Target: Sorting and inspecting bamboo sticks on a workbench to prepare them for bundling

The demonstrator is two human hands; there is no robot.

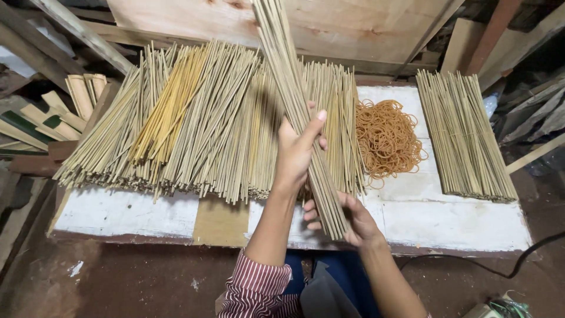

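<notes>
I hold a long bundle of thin bamboo sticks (292, 88) nearly upright, tilted toward the top of the view. My left hand (297, 150) wraps around the bundle's middle, thumb up along the sticks. My right hand (347, 218) cups and grips its lower end near the front of the white board (447, 221). Behind the bundle a wide loose pile of bamboo sticks (188, 123) fans across the board. A heap of orange rubber bands (386, 138) lies just right of my hands.
A neat stack of sticks (465, 135) lies at the board's right end. Split bamboo strips (65, 112) sit at the far left. A plywood sheet (329, 23) leans at the back. A black cable (518, 265) runs across the dirt floor at the lower right.
</notes>
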